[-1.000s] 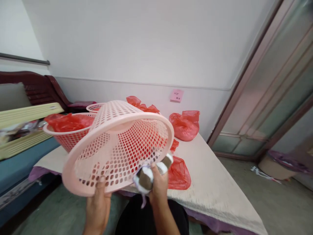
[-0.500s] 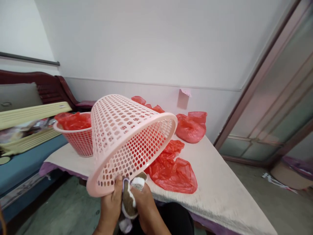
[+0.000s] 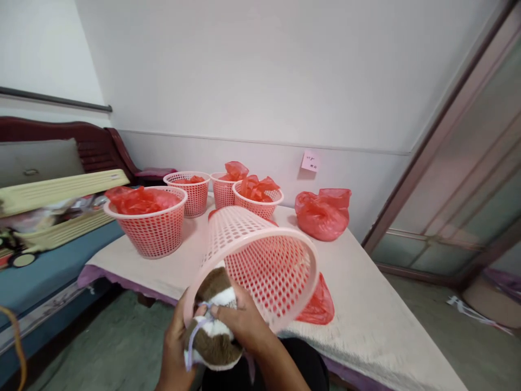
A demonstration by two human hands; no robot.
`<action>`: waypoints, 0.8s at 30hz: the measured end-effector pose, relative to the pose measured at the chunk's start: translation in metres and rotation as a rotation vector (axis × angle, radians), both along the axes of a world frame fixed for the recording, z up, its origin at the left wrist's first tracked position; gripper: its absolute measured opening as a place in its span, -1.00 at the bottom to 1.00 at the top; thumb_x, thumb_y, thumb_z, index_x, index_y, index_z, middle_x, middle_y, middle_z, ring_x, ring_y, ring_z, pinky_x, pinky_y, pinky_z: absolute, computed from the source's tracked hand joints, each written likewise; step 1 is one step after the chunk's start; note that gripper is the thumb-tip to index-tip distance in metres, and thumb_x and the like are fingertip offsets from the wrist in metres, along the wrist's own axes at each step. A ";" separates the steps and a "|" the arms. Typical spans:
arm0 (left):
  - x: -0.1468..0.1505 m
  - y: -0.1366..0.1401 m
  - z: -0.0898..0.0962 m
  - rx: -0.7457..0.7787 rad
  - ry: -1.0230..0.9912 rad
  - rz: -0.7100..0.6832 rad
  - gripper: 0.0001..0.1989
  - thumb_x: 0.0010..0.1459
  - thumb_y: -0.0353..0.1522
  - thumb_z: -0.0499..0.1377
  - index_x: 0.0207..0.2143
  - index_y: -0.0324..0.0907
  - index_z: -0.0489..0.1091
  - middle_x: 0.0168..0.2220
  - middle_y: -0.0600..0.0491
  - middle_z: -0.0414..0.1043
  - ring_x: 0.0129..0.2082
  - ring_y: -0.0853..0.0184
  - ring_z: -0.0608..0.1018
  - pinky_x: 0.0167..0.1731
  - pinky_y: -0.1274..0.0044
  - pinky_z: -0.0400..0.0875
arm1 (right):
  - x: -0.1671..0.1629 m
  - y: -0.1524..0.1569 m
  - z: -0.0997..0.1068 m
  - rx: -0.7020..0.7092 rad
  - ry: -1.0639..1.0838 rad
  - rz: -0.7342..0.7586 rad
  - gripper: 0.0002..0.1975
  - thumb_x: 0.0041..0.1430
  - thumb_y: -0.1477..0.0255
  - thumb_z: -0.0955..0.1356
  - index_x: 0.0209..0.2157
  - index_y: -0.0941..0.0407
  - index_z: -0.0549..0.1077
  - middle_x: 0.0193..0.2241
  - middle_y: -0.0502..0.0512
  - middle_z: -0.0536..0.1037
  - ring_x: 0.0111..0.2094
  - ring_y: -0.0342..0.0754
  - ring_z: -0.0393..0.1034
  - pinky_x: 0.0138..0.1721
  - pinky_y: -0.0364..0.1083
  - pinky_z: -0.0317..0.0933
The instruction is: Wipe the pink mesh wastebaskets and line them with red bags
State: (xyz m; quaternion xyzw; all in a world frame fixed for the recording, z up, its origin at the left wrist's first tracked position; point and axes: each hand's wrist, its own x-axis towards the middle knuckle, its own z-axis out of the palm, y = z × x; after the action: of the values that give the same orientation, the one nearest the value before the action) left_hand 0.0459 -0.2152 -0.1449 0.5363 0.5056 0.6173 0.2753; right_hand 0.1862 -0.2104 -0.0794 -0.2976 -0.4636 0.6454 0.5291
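A pink plastic mesh basket (image 3: 277, 271) lies tipped on its side, its open mouth facing me. My left hand (image 3: 177, 339) is closed at the left of its rim, with the thumb reaching over to a fluffy brown-and-white cloth (image 3: 217, 350) with a lavender ribbon tie. My right hand (image 3: 244, 320) grips the cloth at its pinched middle, thumb on top, just inside the rim. Part of the cloth reaches into the basket's mouth. Behind the basket, a flat red plastic bag (image 3: 319, 304) is partly hidden.
Several pink baskets stand on the table (image 3: 382, 320), including a left one (image 3: 157, 236) lined with red plastic. A bunched red bag (image 3: 323, 217) sits at the back right. A pink note (image 3: 310, 161) is on the wall. At left is a bed (image 3: 61, 252) with an open yellow case (image 3: 65, 228).
The basket has been lowered and shifted right, its mouth turned more towards me, uncovering baskets behind. The cloth has moved up to the rim, with both hands staying on the work.
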 end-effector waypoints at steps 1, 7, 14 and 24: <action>-0.002 0.000 0.000 -0.012 0.019 0.006 -0.46 0.07 -0.15 0.24 0.09 -0.15 0.40 0.05 -0.08 0.51 0.01 0.10 0.55 0.00 0.37 0.45 | 0.001 0.004 0.002 -0.006 0.006 -0.010 -0.70 -0.10 0.42 0.42 -0.24 0.11 0.46 -0.46 -0.05 0.48 -0.50 -0.17 0.32 -0.43 -0.18 0.21; -0.006 -0.005 0.023 -0.023 0.146 0.063 -0.54 0.13 -0.10 0.17 -0.01 -0.18 0.47 -0.10 -0.04 0.59 -0.08 0.14 0.58 -0.03 0.40 0.45 | 0.032 0.050 0.017 0.142 -0.180 -0.612 -0.67 -0.03 0.46 0.34 -0.15 0.10 0.45 -0.28 0.05 0.56 -0.26 -0.02 0.45 -0.18 -0.06 0.33; 0.008 -0.015 0.046 -0.011 0.094 0.051 -0.55 0.13 -0.11 0.18 -0.03 -0.19 0.48 -0.07 -0.04 0.57 -0.08 0.16 0.57 -0.02 0.43 0.43 | 0.001 0.068 -0.007 0.528 -0.845 -0.608 -0.35 -0.01 0.62 0.26 0.19 0.10 0.25 0.10 0.21 0.36 0.11 0.07 0.24 0.13 0.04 0.16; -0.015 -0.002 0.040 0.148 0.404 -0.062 -0.69 0.14 -0.23 0.20 -0.09 -0.15 0.52 -0.18 0.01 0.57 -0.17 0.23 0.58 -0.07 0.49 0.42 | 0.019 0.077 -0.066 0.361 -1.424 -0.231 -0.68 0.20 0.56 0.23 -0.09 0.11 0.51 -0.03 0.31 0.48 0.02 0.20 0.30 0.07 0.23 0.07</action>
State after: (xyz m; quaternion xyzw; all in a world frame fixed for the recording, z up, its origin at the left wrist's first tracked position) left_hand 0.0308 -0.2169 -0.1051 0.6829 0.4872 0.5240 0.1472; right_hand 0.2050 -0.1335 -0.1452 -0.5993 -0.7589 0.1506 0.2056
